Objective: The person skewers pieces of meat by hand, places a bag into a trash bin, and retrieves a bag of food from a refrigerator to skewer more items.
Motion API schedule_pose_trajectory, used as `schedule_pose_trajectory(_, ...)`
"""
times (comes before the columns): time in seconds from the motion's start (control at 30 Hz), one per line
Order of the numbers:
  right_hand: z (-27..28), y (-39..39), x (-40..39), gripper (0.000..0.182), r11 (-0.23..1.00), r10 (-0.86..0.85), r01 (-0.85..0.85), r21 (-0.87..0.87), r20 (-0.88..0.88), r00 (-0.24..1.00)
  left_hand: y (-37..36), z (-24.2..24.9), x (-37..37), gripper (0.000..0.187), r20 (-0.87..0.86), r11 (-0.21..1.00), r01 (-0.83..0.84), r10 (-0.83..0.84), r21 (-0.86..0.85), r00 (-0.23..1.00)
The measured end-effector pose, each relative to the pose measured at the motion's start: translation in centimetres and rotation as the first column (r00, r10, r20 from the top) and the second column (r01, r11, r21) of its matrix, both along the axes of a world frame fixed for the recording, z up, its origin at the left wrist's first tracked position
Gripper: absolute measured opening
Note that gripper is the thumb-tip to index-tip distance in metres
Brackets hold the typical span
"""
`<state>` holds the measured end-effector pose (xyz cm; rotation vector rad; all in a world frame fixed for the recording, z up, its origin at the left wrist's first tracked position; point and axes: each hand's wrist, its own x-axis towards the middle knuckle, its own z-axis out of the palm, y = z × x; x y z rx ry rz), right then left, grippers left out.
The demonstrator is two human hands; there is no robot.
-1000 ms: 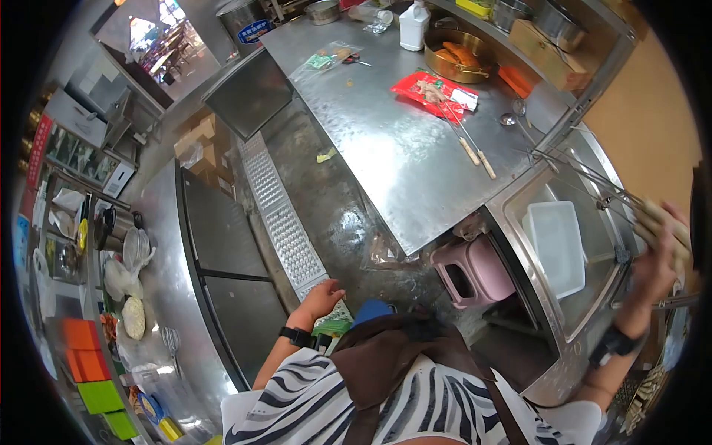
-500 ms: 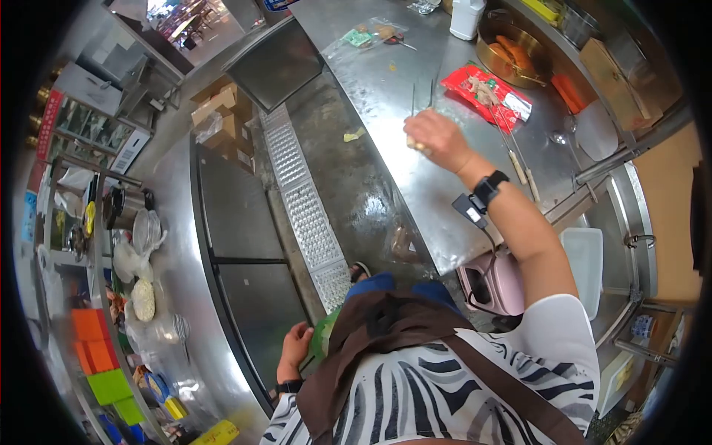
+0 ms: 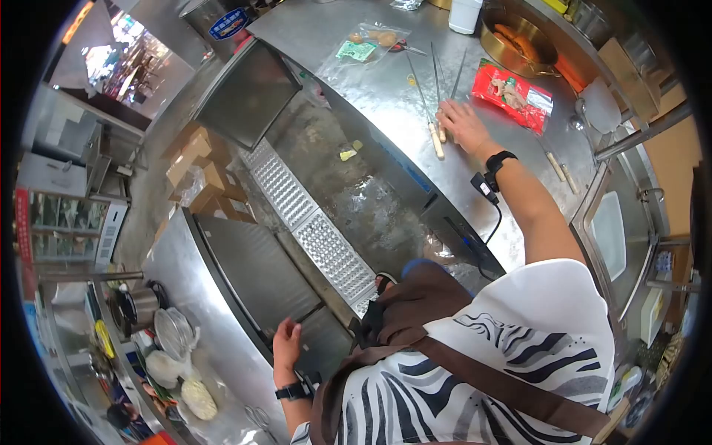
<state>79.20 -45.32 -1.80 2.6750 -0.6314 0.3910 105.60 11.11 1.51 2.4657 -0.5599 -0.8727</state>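
Note:
My right hand (image 3: 461,127) lies over the steel worktable with its fingers stretched out, touching or just above some long metal skewers. One skewer's wooden handle (image 3: 436,141) shows in full left of the fingers. A second handle is partly covered by the hand, and the thin metal rods fan out towards the back. A red food packet (image 3: 512,96) with pale pieces on it is right of this hand. Two more wooden handles (image 3: 555,167) poke out nearer the table edge. My left hand (image 3: 288,345) hangs low beside the left counter, fingers loosely apart, holding nothing.
A brass-coloured pot (image 3: 519,43) with reddish-brown food stands at the back. A clear plastic bag (image 3: 363,43) and a white jug (image 3: 466,15) are also on the worktable (image 3: 326,30). Cardboard boxes (image 3: 204,167) sit beyond the left counter (image 3: 174,252). A metal floor grate (image 3: 319,233) runs between the counters.
My right hand has lowered the skewers onto the worktable, and its fingers have straightened from a grip. My left hand has come away from my apron's side. The view has turned.

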Motion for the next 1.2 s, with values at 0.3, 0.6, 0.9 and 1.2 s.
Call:
schedule_pose_trajectory(0.3,2.8,2.0,5.2,0.022,0.675,-0.495,0.467,0.571,-0.12,0.861,-19.9,2.8,12.7,0.038,-0.253,0.902,0.148,-0.267,-0.406,0.93)
schedule_pose_trajectory(0.6,-0.2,2.9,7.3,0.016,0.663,-0.652,0.58,0.473,-0.016,0.758,-43.3,0.1,14.2,0.033,0.046,0.659,0.652,-0.689,-0.374,0.723)
schedule_pose_trajectory(0.9,2.1,3.5,8.9,0.025,0.449,-0.822,0.576,0.683,0.063,0.565,-60.8,-4.8,14.2,0.034,-0.371,0.826,0.213,-0.444,-0.521,0.816)
schedule_pose_trajectory(1.2,4.2,6.9,11.5,0.026,0.219,-0.972,0.474,0.853,0.147,0.185,-66.6,-4.0,17.3,0.036,0.482,0.203,0.78,-0.686,-0.591,0.544)
